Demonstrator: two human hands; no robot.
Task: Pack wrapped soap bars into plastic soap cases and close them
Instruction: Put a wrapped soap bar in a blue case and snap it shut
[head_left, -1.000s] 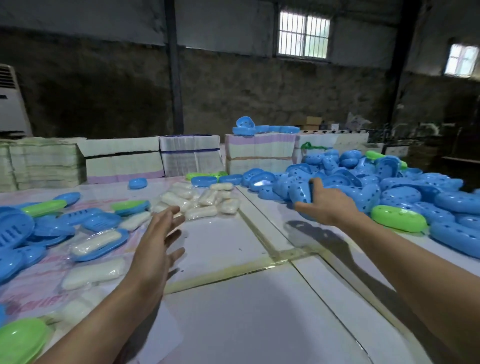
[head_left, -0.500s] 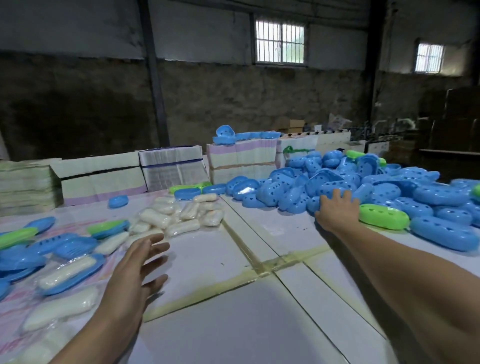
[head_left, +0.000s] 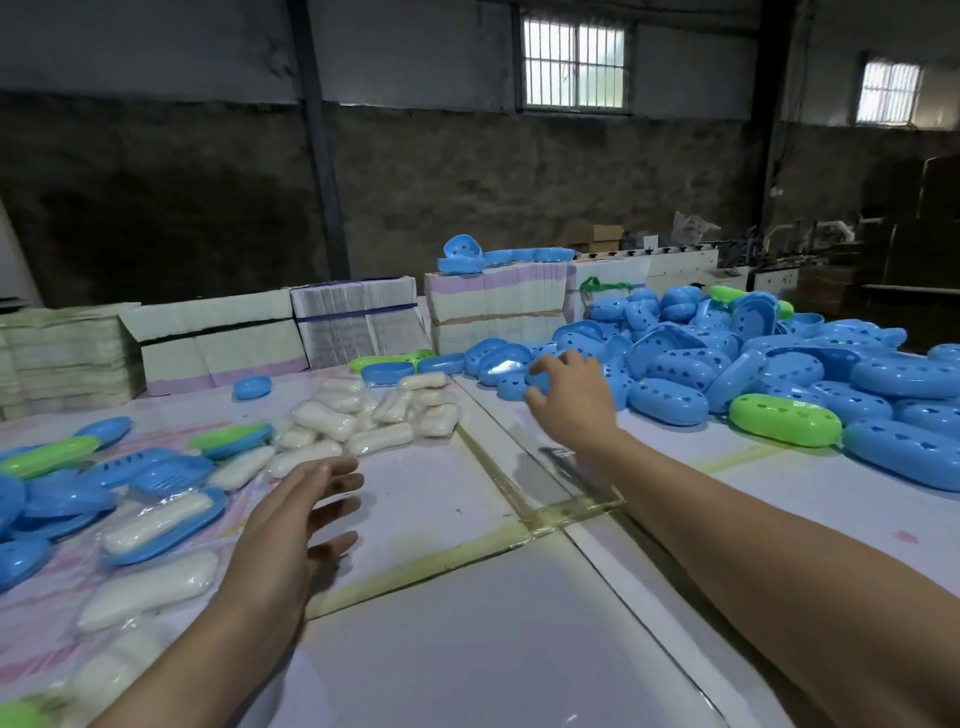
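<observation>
A heap of wrapped white soap bars (head_left: 363, 415) lies mid-table. To the right spreads a big pile of blue soap cases (head_left: 727, 364), with a green case (head_left: 784, 421) at its front. My right hand (head_left: 566, 402) reaches to the pile's left edge, fingers spread and bent over a small blue case part (head_left: 511, 387), holding nothing that I can see. My left hand (head_left: 301, 514) hovers open above the white table (head_left: 467, 649), near the soap heap. At the left, a blue case half (head_left: 208, 512) carries a wrapped bar, and another loose bar (head_left: 150, 587) lies in front of it.
More blue and green case halves (head_left: 62, 462) are scattered at the far left. Stacks of flat cartons (head_left: 218, 338) line the back of the table, one stack (head_left: 493, 306) topped with blue case halves. A taped seam (head_left: 519, 530) crosses the tabletop between my hands.
My right hand has shifted left along the front of the blue case pile and its fingers have spread. My left hand stays open over the table, a little closer to the soap heap.
</observation>
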